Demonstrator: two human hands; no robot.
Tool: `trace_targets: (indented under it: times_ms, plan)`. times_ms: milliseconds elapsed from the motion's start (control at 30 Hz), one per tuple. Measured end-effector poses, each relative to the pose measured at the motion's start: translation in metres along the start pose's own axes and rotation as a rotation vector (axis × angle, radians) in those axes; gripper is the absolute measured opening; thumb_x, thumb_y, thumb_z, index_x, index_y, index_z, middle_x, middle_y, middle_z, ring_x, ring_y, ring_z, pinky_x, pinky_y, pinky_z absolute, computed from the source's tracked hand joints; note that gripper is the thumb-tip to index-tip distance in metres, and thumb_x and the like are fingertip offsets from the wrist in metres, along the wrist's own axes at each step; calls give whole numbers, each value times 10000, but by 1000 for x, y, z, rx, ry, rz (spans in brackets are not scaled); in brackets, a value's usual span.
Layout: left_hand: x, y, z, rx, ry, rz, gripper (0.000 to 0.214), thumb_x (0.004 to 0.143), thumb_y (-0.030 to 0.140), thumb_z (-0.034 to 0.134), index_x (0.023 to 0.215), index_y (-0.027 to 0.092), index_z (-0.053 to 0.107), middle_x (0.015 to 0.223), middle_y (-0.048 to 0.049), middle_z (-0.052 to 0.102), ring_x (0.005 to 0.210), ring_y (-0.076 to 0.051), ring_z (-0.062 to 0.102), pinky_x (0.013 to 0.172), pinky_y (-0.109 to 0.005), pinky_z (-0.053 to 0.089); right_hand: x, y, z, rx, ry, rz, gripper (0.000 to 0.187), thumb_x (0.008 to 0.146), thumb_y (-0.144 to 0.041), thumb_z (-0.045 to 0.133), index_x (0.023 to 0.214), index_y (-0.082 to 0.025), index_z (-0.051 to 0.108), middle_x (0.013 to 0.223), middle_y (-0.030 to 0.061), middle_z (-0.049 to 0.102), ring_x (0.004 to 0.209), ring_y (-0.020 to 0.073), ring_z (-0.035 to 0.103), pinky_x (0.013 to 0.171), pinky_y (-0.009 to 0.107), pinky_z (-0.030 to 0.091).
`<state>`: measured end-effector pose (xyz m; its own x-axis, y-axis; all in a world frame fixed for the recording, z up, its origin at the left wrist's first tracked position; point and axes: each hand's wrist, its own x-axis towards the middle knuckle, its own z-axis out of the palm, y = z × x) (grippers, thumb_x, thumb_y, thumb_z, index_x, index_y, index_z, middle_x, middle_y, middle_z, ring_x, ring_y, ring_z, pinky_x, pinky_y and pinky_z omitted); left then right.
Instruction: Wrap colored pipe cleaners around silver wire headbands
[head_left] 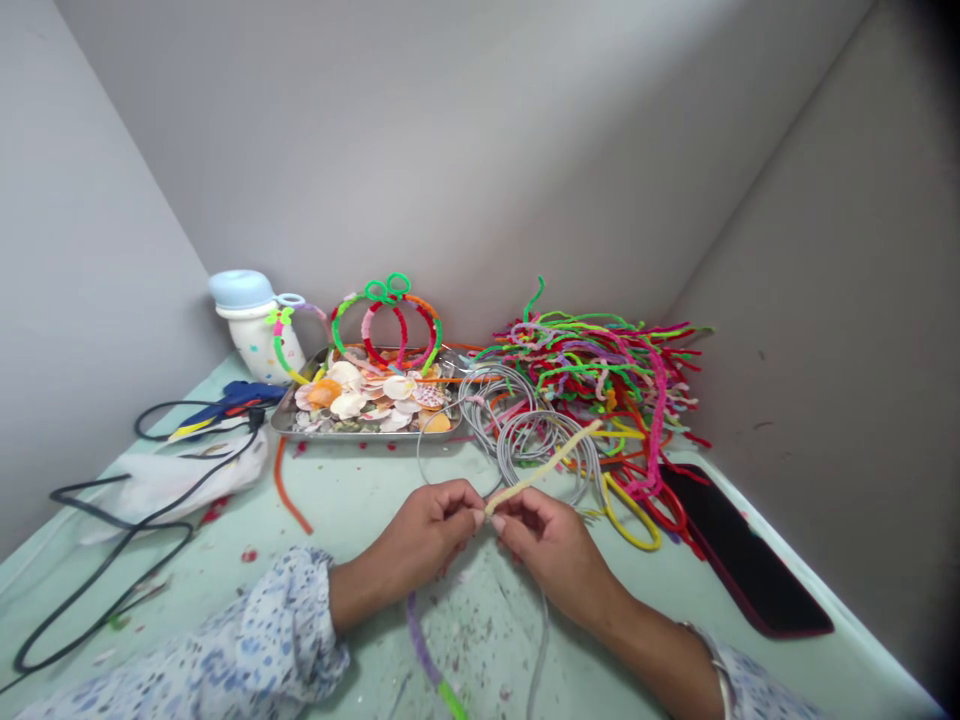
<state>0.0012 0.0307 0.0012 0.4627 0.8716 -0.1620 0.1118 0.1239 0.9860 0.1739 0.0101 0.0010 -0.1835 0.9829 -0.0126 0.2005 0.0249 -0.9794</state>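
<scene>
Over the middle of the table, my left hand [439, 525] and my right hand [551, 550] meet, fingertips almost touching. Both are closed in a pinch. A pale yellow pipe cleaner [551, 465] starts at the fingertips and slants up to the right, its far end free. Below my left hand hangs a wire section wrapped in purple and green pipe cleaner [424, 650]. Bare grey wire [541, 650] drops below my right hand, seemingly part of the same loop. My fingers hide exactly where wire and pipe cleaner join.
Behind my hands are a metal tray [360, 436] of seashells, wrapped hoops [440, 345], coiled grey wire [510, 440] and a heap of colourful pipe cleaners [592, 360]. A phone [750, 555] lies right. Left are a white bottle [262, 340], a black cable [112, 590] and a plastic bag [176, 480].
</scene>
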Motion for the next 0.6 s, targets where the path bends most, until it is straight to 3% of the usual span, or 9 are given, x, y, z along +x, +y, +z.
trace_targets:
  times_ms: [400,600]
  plan:
    - [-1,0,0,90,0,-4,179,859,318,510,852,163,599,503,87,397,369,-55,332,352,-166,284,0,5,4,41,26,48,137,792,-223,551,898,-162,613,664,-14,571,526,111,511,477,224,433]
    - [-3,1,-2,341,41,214,137,856,246,529,847,163,638,779,4,530,648,-106,509,588,-219,401,2,2,1,14,51,55,92,788,-216,543,833,-161,602,598,-41,537,475,94,483,470,214,413]
